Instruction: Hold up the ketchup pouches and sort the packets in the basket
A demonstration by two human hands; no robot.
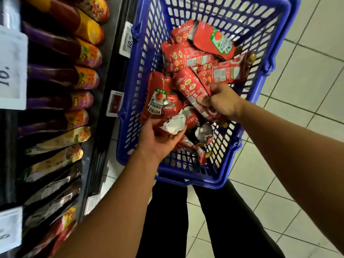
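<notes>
Red HEINZ pouch [157, 101] is being gripped by left hand [158, 140] at basket's [232, 175] 7 o'clock. Right hand [222, 103] is pinching another red pouch [191, 88] at centre.

Basket [130, 112] blue lattice; ketchup pouches [156, 97] red, green-white labels; shelf packs [81, 79] purple, orange; floor tiles [307, 75] white.

— A shop?
— Clearly. Dark metal shelf [104, 75] packed with rows of glossy sauce pouches [81, 82], white price tags [127, 40] clipped along edges, blue plastic mesh shopping basket [264, 75] over pale tiled floor [307, 75].
</notes>
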